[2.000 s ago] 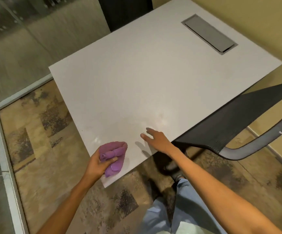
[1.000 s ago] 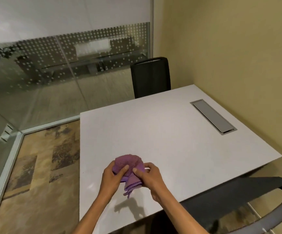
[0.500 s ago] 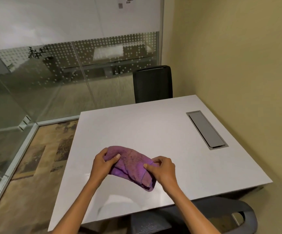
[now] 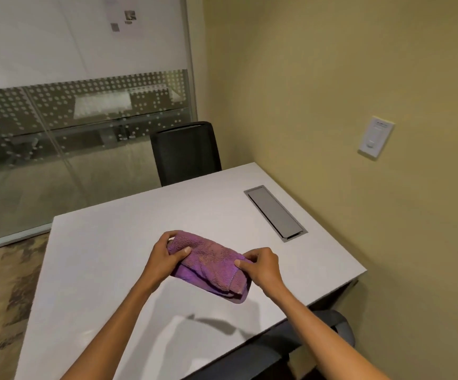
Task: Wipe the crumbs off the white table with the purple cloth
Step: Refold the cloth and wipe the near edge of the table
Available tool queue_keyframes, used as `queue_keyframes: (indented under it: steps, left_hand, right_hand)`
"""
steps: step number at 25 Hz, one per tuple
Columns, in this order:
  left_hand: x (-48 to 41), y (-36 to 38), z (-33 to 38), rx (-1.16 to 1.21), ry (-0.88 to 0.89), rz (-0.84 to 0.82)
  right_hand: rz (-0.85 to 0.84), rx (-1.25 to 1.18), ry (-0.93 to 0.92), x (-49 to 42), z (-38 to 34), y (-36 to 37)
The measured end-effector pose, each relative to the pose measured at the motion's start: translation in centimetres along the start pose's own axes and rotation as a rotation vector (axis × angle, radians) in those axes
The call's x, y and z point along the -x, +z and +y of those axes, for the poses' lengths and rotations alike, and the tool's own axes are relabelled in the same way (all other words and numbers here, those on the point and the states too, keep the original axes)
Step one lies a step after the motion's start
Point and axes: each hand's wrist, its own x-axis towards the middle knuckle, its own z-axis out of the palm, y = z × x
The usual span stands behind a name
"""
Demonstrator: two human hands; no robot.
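The purple cloth (image 4: 211, 266) is folded and stretched between both hands, held a little above the middle of the white table (image 4: 107, 242). My left hand (image 4: 164, 256) grips its left end with the thumb on top. My right hand (image 4: 260, 267) pinches its right end. The cloth's lower fold hangs down toward the tabletop and casts a shadow near the front edge. No crumbs are visible on the table surface.
A grey cable flap (image 4: 274, 212) is set into the table near the yellow wall (image 4: 332, 78). A black chair (image 4: 185, 152) stands at the far side, another dark chair (image 4: 318, 335) at the near right corner. A glass partition (image 4: 58, 133) runs along the left.
Two seconds ago only my left hand held the bunched cloth at the table's edge. Since then my right hand has taken the other end, both hands spread the cloth out, and my view rose.
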Motion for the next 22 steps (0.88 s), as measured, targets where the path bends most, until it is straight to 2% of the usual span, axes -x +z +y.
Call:
queue_keyframes:
  steps: [4,8,16,22]
  left_hand:
    - [-5.2,6.5,2.5,-0.074,0.082,-0.142]
    - [-10.7,15.4,4.4,-0.273,0.212,-0.235]
    - [-21.6,33.8,3.3,-0.566,0.340,-0.374]
    - [-27.4,45.2,0.3,-0.524,0.311,-0.442]
  right_hand:
    - [0.152,-0.009,0.086,-2.8,2.4,-5.3]
    - [0.242,-0.037,0.150,-7.4,6.4,-10.5]
    - [0.310,-0.129,0.270,-17.0,17.6,-20.4]
    - [0.412,-0.149,0.379,-23.2,25.9,-24.0]
